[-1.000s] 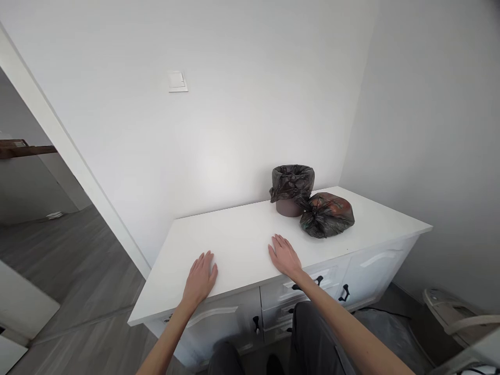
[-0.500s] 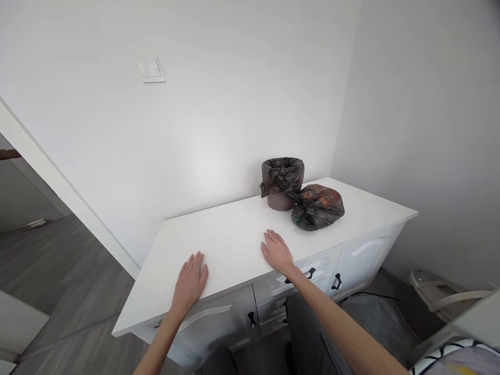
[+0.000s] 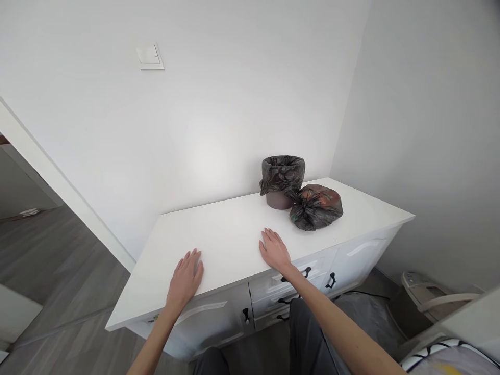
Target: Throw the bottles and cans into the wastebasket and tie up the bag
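Palm down on the white cabinet top (image 3: 226, 234), my left hand (image 3: 186, 277) lies near the front edge with nothing in it. My right hand (image 3: 275, 251) rests flat on the same surface, fingers stretched out, also holding nothing. Beyond it, against the wall, stands a small brown trash bin (image 3: 278, 200) lined with a black plastic bag (image 3: 282, 172) folded over its rim. Beside the bin, on its right, lies a tied black garbage bag (image 3: 316, 208), bulging; reddish contents show through the thin plastic. Neither hand touches the bin or the tied bag.
Below the top, the cabinet's front has doors and drawers with black handles (image 3: 331, 280). A beige lidded container (image 3: 425, 297) stands on the floor at right. On the wall is a light switch (image 3: 150, 56). A doorway opens at left.
The camera view has shifted slightly, so the cabinet appears a little farther left. Both hands stay flat on the top; the bin and tied bag keep their places.
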{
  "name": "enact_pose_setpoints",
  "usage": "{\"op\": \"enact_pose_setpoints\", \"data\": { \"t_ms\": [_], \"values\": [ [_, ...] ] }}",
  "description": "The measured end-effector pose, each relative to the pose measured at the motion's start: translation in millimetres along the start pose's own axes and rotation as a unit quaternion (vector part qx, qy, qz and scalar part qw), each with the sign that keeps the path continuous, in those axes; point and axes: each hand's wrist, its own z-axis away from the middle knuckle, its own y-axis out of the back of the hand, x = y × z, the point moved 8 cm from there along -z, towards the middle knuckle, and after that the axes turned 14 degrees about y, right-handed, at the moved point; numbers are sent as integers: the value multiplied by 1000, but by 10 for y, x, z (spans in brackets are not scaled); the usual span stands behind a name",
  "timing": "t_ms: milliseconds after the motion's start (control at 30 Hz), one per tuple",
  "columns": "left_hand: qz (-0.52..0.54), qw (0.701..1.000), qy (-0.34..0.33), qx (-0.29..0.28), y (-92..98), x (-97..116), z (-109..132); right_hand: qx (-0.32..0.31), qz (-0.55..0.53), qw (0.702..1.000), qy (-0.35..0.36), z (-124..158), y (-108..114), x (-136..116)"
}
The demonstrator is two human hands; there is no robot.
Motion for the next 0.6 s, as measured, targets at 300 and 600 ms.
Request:
{"op": "enact_pose_setpoints", "data": {
  "t_ms": [300,600],
  "values": [
    [22,1000,9,6,45,-11,48,-5,10,1000,2,27,24,-53],
    [50,999,20,6,21,-71,65,3,20,1000,13,43,-25,-36]
  ]
}}
